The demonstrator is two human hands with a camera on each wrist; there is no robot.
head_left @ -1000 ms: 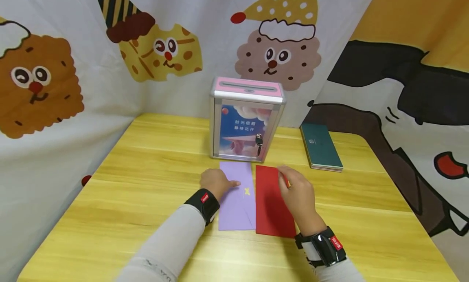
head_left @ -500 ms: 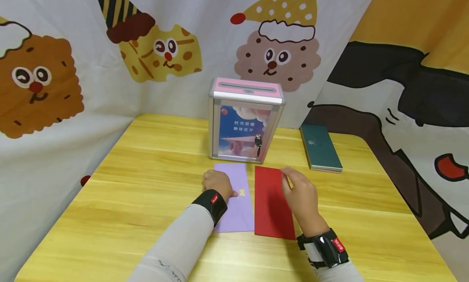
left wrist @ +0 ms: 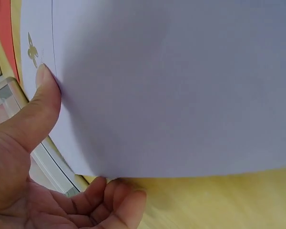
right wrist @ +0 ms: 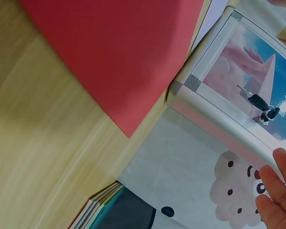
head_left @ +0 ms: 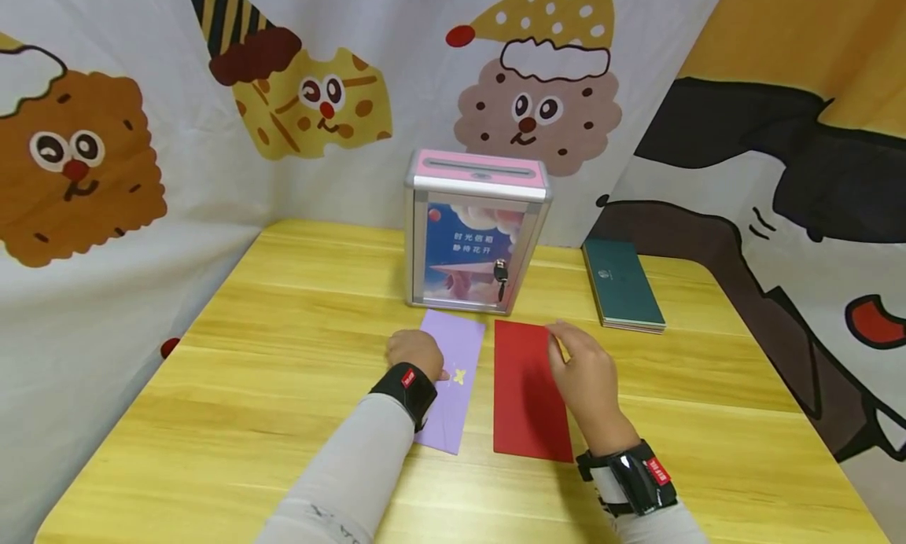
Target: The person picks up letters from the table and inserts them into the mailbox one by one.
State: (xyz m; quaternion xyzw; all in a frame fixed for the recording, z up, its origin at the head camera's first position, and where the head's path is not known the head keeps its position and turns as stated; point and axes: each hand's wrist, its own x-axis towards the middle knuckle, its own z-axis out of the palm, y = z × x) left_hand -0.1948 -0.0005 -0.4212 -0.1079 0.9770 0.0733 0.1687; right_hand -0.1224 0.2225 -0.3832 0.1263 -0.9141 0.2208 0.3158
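Observation:
My left hand (head_left: pixel 416 355) holds a purple envelope (head_left: pixel 440 418) by its left edge. In the left wrist view the thumb lies on top beside a small gold butterfly mark (left wrist: pixel 32 49), and the other fingers curl at the edge. To the right a red envelope (head_left: pixel 522 395) lies flat on the table. My right hand (head_left: pixel 589 379) hovers over that envelope's right edge with loosely bent fingers. In the right wrist view its fingers (right wrist: pixel 276 193) show apart from the red envelope, with nothing between them.
Behind the envelopes stands a pink and silver letter box (head_left: pixel 470 178) with a slot on top and keys (head_left: pixel 500 275) in its glazed front door. A stack of dark green booklets (head_left: pixel 623 284) lies at the back right. A cartoon-print cloth (head_left: pixel 418 25) hangs behind the table.
The left hand has slid the purple envelope leftward and turned it, so its lower end swings left and the gap to the red envelope is wider. The right hand has barely moved.

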